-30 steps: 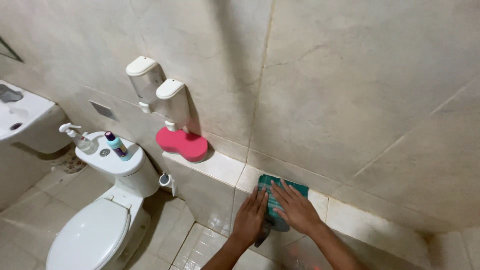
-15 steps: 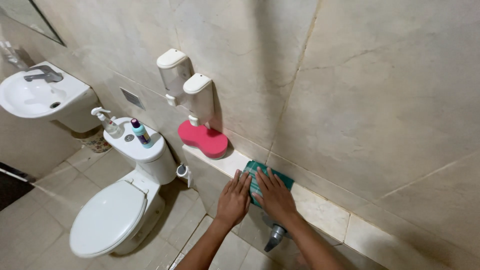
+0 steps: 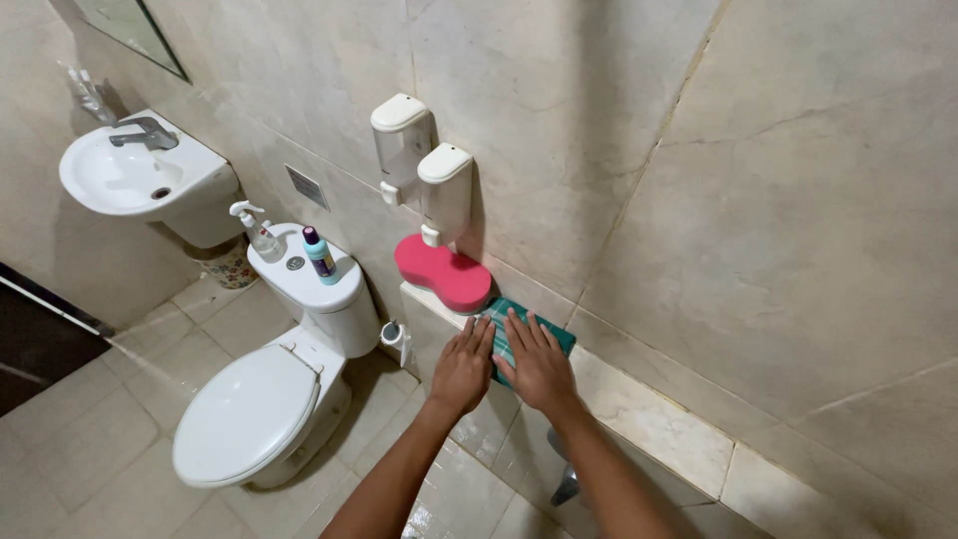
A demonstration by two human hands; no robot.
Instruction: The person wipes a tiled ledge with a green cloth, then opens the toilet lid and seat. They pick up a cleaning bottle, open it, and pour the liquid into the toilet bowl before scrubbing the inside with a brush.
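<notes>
hands (image 3: 504, 367) flat on green cloth (image 3: 539, 332), tiled ledge (image 3: 649, 419)

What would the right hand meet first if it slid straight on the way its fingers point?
Probably the wall: the right hand lies flat on the green cloth, fingers toward it; the pink sponge sits left of that line.

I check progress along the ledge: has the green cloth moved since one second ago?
Yes. The green cloth under both hands slid left along the ledge and now almost reaches the pink sponge.
</notes>
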